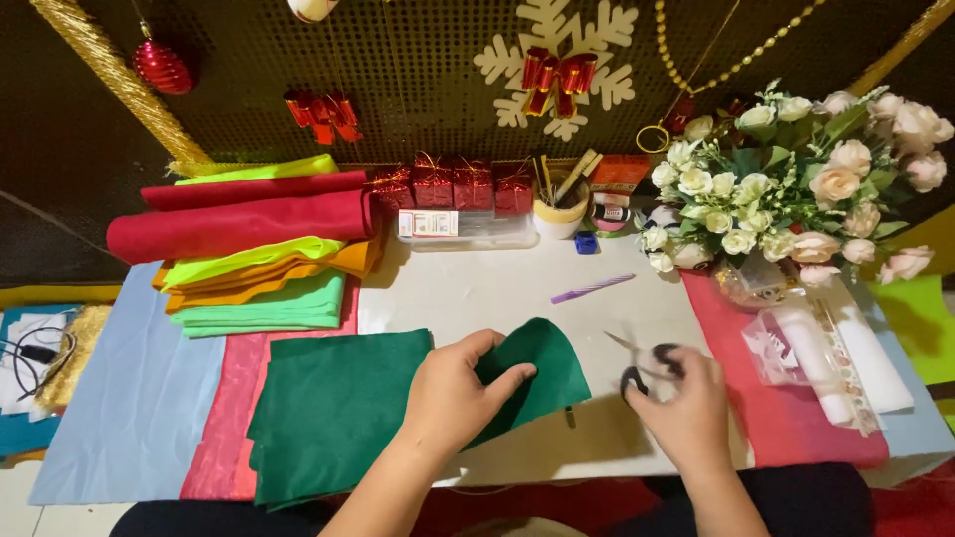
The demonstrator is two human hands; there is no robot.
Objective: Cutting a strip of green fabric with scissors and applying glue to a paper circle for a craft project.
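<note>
Dark green felt sheet (pixel 338 408) pinched at its curled right edge, scissors (pixel 647 370) alongside.

Lying at the near edge of the white tabletop (pixel 497 288), partly over a pink cloth (pixel 224 438); right portion lifted and folded over by the left hand (pixel 453 398), fingers clenched on the fold, thumb on top. Judged light, soft and floppy, not slippery, not fragile; best taken near an edge or fold, with the rest left lying on the table. Just beside, right hand (pixel 686 408) closed through the black scissor handles, blades pointing left, apart from the felt. Farther back, purple pen (pixel 593 288), stacked and rolled felt in red, lime, orange and mint (pixel 259 249); then red gift boxes (pixel 453 187), a cup of tools (pixel 560 204), and a bouquet of cream and pink roses (pixel 796 189).
</note>
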